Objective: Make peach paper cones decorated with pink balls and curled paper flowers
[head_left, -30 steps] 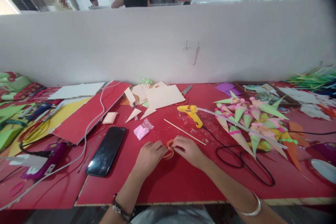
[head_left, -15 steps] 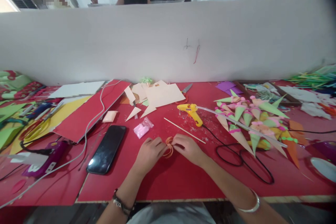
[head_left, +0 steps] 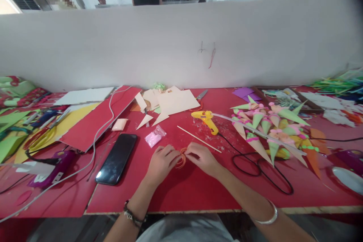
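L hand & R hand pinching orange loops, red tabletop btwn hands & near edge

Soft, even light covers the counter, leaving a faint shadow under the fingers and a white glint on the phone to their left. Fine detail there is smeary; far right of the fingers, the view stretches, blurs and darkens toward the upper corner.

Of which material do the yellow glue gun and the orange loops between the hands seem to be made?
Glue gun: probably smooth, hard plastic, from its yellow, moulded-looking body. Orange loops: perhaps paper strip or cord, being thin and curled; finish unclear.
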A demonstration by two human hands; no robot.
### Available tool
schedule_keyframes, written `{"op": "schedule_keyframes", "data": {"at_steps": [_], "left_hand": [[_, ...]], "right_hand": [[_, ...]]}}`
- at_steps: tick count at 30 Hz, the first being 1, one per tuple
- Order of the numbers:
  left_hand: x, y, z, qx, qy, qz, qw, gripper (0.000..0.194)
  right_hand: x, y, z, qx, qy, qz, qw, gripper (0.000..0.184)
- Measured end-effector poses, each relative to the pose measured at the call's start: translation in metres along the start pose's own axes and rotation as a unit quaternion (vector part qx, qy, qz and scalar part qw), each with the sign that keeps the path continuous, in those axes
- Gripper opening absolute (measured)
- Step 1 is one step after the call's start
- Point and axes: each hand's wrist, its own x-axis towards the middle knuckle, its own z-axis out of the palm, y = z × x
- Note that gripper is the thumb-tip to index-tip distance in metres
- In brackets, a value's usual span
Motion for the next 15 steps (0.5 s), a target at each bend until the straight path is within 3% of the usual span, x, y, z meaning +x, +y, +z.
{"op": "schedule_keyframes", "data": {"at_steps": [5, 15], "left_hand": [[-0.0002, -0.0007, -0.0003, -0.024, 0.000, -0.004, 1.000, 0.019], [0.0002, 0.0006, -0.0004, -0.030, -0.022, -0.009, 0.999, 0.016]], "right_hand": [[-0.0001, -0.0029, 0.0002, -0.010, -0.009, 0.020, 1.000, 0.010], [-0.0001, -0.0018, 0.0028, 0.007, 0.001, -0.013, 1.000, 0.012]]}}
